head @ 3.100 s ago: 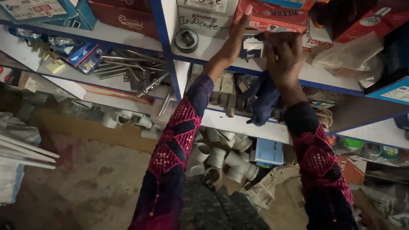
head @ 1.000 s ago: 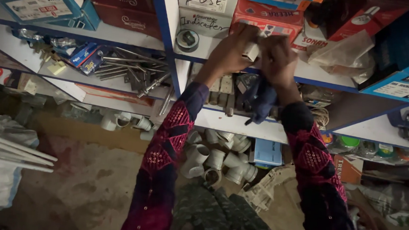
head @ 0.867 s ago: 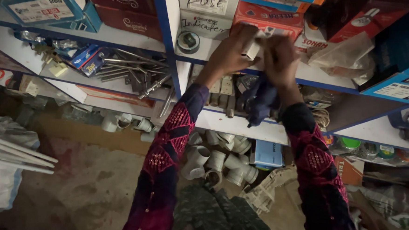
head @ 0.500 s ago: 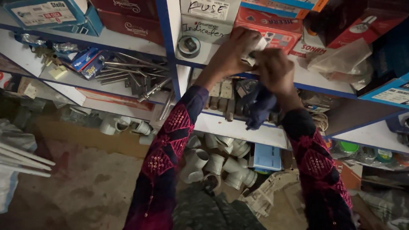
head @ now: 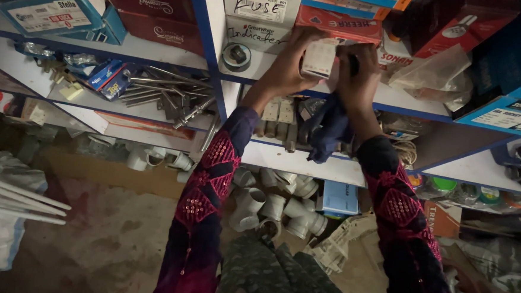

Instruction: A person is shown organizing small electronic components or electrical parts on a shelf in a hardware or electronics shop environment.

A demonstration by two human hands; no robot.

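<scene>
My left hand (head: 290,63) holds a small white box (head: 319,58) up against the shelf edge, fingers wrapped around its left side. My right hand (head: 359,74) is closed on the box's right side and also grips a dark blue cloth (head: 328,127) that hangs down below it. Both arms wear dark sleeves with red embroidered patterns. Behind the hands, red and white cartons (head: 338,21) are stacked on the blue-edged shelf (head: 393,100).
A round tape roll (head: 236,56) lies on the shelf left of my hands. Metal rods and fittings (head: 174,97) fill the left shelf. White pipe elbows (head: 269,203) are heaped below. White pipes (head: 14,202) lie on the floor at left.
Both hands have come down from the red carton and drawn together around the small white box. The blue cloth still hangs from my right hand.
</scene>
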